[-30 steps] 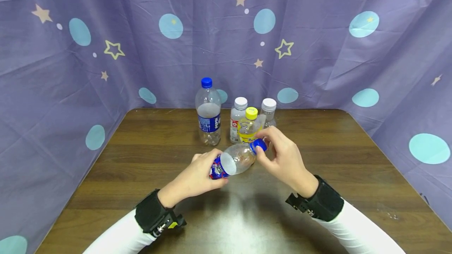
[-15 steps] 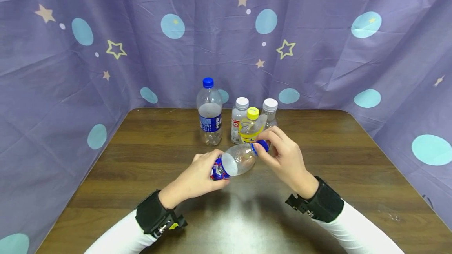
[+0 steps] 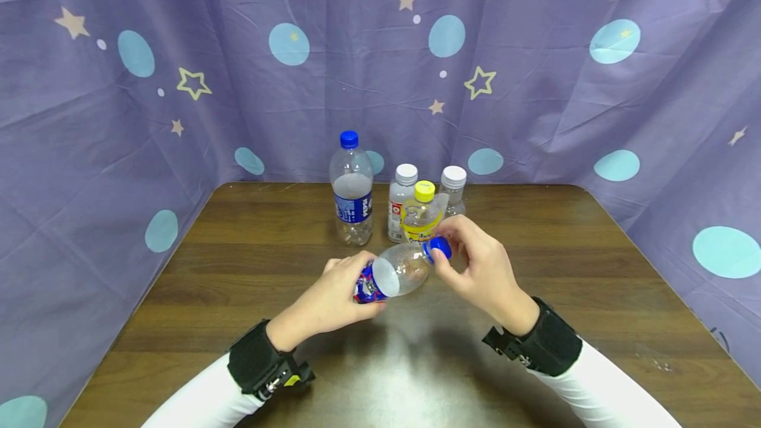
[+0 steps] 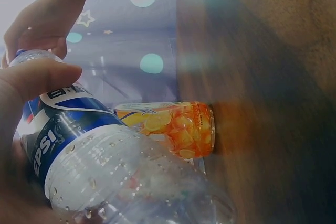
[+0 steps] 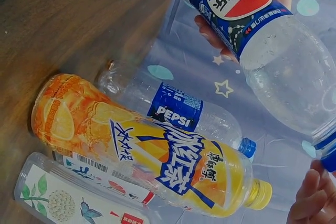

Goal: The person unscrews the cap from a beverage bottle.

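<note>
Clear plastic catches the light above a dark wooden table point(image 3: 250, 263), where a person holds an empty Pepsi bottle point(image 3: 395, 273) tilted nearly on its side between two hands. The left hand point(image 3: 333, 296) is wrapped round the labelled lower body, thumb across the blue label, while the fingers of the right hand point(image 3: 481, 263) are curled round the blue cap point(image 3: 438, 247), pinching it between thumb and fingertips. The bottle's long axis runs from the near left, base towards the person, up and away to the right, so the cap end points into the right hand and the base sits in the left; each hand is clamped on its own end, neither is free. The bottle is held off the table, in front of a cluster of four upright bottles near the far edge: a tall Pepsi bottle point(image 3: 352, 190) with a blue cap, a white-capped bottle point(image 3: 399, 207), a yellow-capped orange drink bottle point(image 3: 421, 216) and a second white-capped bottle point(image 3: 453, 190) behind. A purple cloth point(image 3: 535, 84) printed with stars and pale blue dots hangs round the table. Black wrist straps sit over white sleeves point(image 3: 196, 401).
</note>
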Motion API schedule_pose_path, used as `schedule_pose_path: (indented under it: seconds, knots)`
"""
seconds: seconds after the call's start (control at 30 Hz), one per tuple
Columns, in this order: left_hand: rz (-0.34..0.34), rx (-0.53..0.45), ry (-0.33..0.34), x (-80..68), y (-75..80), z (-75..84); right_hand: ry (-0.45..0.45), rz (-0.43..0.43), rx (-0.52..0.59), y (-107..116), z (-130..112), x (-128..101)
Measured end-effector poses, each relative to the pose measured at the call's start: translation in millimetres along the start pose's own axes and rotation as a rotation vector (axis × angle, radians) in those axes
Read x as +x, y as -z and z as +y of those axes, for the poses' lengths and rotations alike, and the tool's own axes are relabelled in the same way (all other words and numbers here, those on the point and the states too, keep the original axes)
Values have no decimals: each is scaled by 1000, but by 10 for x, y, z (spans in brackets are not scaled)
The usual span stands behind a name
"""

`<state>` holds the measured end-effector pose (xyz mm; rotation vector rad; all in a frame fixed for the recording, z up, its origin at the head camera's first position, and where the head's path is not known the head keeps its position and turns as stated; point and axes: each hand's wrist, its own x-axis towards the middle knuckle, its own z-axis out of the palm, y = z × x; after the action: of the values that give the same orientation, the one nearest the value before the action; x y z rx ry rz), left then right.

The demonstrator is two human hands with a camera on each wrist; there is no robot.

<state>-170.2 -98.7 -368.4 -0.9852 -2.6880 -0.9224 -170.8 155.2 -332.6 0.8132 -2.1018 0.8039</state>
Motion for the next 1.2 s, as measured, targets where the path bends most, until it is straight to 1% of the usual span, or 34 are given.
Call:
schedule_pose_path:
  seconds: [0.17,0.33,0.47,0.6,0.67,0.93,1.07,1.2]
  knots:
    - [2,-3,4,1,-4,-5,30,13,24,-6,8,5]
    - [6,6,0,-1,-1,-10,49,60,35,-33,5,22]
    - [6,13,-9,-1,2,-12,12,62,4,-35,-1,31]
    - [9,14,-14,-3,4,-7,-48,28,-34,-28,10,18]
    - [9,11,-13,-4,4,-6,-59,12,-36,-30,19,8]
    - [18,14,-12,-7,5,-10,7,-14,5,-26,7,4]
    - [22,17,-11,-3,3,-16,34,3,19,-32,4,2]
    - [18,12,-14,-6,4,-16,51,44,12,-48,-2,6]
